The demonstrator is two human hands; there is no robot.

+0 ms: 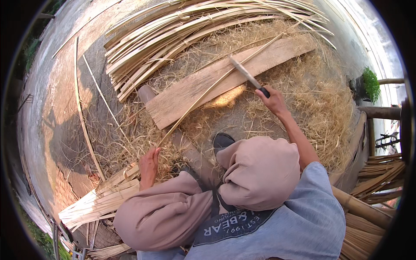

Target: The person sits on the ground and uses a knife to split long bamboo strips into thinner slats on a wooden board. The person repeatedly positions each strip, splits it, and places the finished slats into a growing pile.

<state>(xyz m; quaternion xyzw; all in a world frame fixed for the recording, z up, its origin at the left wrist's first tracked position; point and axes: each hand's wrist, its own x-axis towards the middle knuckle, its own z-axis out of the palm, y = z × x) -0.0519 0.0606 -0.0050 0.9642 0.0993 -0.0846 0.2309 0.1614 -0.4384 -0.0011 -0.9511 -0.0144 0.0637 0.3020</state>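
My left hand is closed around the near end of a long, thin bamboo strip. The strip runs away from me to the upper right, slanting across a flat wooden board. My right hand grips the black handle of a knife. Its pale blade lies over the board close to the strip; whether the two touch, I cannot tell. Under the board's left end is a brown beam, partly hidden. Curly shavings surround the board.
A large bundle of bamboo strips lies beyond the board. More pale strips are piled by my left knee, and single strips lie on the ground at left. A thick bamboo pole and other strips are at right.
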